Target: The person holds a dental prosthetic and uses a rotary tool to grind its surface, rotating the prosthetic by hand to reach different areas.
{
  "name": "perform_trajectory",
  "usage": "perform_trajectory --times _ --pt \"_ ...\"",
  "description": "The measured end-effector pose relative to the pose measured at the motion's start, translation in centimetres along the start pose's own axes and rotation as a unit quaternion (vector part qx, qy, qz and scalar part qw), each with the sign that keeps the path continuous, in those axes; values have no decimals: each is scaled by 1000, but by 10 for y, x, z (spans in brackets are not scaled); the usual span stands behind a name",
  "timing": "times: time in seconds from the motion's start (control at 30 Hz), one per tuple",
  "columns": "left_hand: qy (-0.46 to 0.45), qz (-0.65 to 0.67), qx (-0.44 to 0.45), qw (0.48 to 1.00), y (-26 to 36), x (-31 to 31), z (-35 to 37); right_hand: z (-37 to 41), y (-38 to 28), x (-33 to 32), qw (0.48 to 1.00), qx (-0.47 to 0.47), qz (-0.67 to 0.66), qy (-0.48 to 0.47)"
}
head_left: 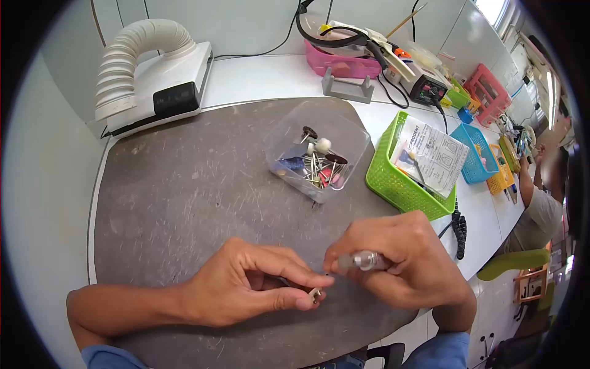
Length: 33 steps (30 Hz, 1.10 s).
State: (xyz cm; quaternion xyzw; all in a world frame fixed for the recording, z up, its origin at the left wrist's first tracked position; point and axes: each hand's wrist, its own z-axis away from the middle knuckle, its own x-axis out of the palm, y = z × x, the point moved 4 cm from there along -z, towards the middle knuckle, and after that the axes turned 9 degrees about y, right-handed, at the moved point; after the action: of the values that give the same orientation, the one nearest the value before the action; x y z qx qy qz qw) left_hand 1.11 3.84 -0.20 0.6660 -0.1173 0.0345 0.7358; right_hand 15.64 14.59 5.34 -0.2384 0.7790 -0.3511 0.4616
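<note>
My left hand point(246, 283) is closed, with thumb and forefinger pinching a small cream piece point(315, 294) that has a metallic glint. Most of that piece is covered by the fingertips. Just to the right, my right hand point(405, 261) wraps around a silver rotary handpiece point(367, 260), its front end pointing left toward the pinched piece. A gap shows between the two hands. Fingers hide much of the handpiece. Both hands are above the grey-brown mat point(184, 203). Beyond them sits a clear plastic box point(283, 141) of rotary bits, discs and polishing wheels.
A green basket point(402, 194) holding a printed packet point(430, 154) stands right of the box. Blue point(476, 169) and orange baskets point(501, 175) follow. A white unit with a ribbed hose point(141, 37) is back left. A control box point(428, 86) and a seated person point(541, 209) are rightward.
</note>
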Motion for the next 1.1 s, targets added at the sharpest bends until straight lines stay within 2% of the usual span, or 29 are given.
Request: perform_trajectory --times 0.07,0.1,0.17,0.2,0.27,0.4,0.47,0.57,1.1 --pt "16 -12 23 1000 3 -1 -1 -3 -4 -4 991 7 90 97" --pt "17 -18 28 999 3 1 -4 -1 -1 -9 991 -1 91 100" --pt "87 49 -20 995 3 -2 -1 3 4 -12 978 7 199 67" --pt "89 48 -19 995 4 -1 -1 1 5 -10 978 5 199 66" --pt "123 47 -25 991 5 -1 0 -1 8 -12 964 13 246 97" --pt "129 47 -29 990 4 -2 2 1 9 -9 969 8 237 65" --pt "127 74 -46 988 4 -2 1 1 7 -4 960 -11 278 22" --pt "141 95 -61 984 5 -2 2 2 8 3 951 -24 309 11" --pt "166 35 -20 985 3 1 4 6 6 9 909 -66 412 7"
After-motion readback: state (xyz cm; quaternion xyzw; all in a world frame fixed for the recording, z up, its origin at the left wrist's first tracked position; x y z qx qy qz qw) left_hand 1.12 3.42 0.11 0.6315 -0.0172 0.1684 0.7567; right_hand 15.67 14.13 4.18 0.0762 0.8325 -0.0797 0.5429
